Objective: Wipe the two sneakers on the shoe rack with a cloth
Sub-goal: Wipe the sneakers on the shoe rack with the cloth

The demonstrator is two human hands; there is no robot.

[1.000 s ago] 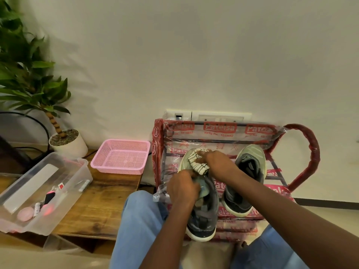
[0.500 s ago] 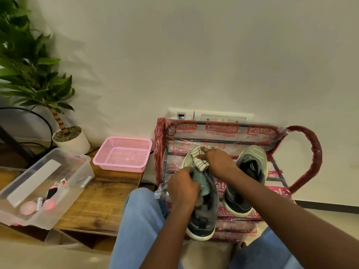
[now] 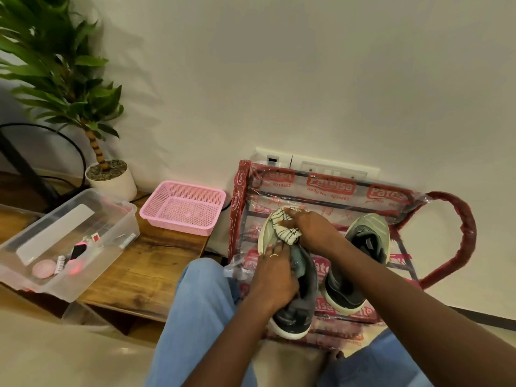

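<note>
Head camera looks down on the shoe rack [image 3: 329,188], which stands against the wall with its far rail just below the socket panel [image 3: 335,170]. The rack's left side bar, wrapped in red, stands just beside the pink basket [image 3: 183,208], with only a narrow gap between them. Beyond its right side loop you have bare wall and floor. The basket sits at the right end of the wooden bench [image 3: 156,263]. A clear plastic box [image 3: 83,280] takes the bench's left part, and a white plant pot [image 3: 111,182] stands behind it by the wall. Your knees in blue jeans [image 3: 201,303] close in on the rack's front from both sides.

Both sneakers lie on the top shelf, toes to the wall. The left sneaker [image 3: 293,317] has its heel at the rack's front edge. The right sneaker [image 3: 360,261] lies just beside it, set further back. Whether the two touch cannot be told.

Your left hand [image 3: 272,277] is curled over the left sneaker's midfoot and grips it, a ring [image 3: 275,255] showing on one finger. Your right forearm crosses above the right sneaker's heel. Your right hand [image 3: 312,230] bunches the striped cloth [image 3: 284,227] in curled fingers and presses it on the left sneaker's pale toe cap. The cloth's near end hangs just beside your left fingertips.
</note>
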